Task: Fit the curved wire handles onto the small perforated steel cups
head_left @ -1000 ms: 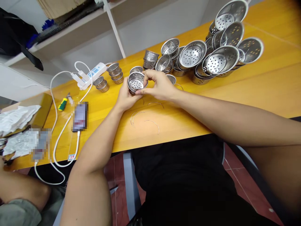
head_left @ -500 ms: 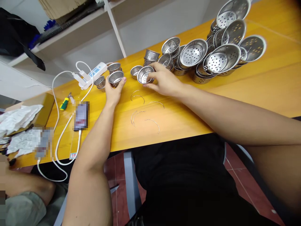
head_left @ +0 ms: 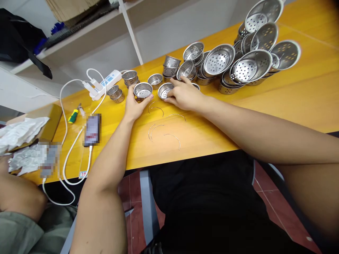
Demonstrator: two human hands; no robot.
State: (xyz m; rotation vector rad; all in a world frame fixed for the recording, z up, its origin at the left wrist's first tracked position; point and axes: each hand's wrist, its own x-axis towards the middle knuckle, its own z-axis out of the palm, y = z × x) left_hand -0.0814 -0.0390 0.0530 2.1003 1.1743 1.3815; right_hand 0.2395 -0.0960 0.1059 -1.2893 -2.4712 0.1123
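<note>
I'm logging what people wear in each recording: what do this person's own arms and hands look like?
The left hand and right hand are bare, without gloves. The left arm and right arm show no sleeves, watch or bracelet. No ring is visible, though parts of both hands are hidden. The clothing over the body is black.

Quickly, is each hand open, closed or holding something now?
Left hand: holding a perforated metal cup.
Right hand: holding a second cup by its rim.

Ylw tbl (head_left: 137, 150), perf. cups (head_left: 155, 82), wires (head_left: 174, 137), phone (head_left: 91, 129), pwr strip (head_left: 113, 78)
</note>
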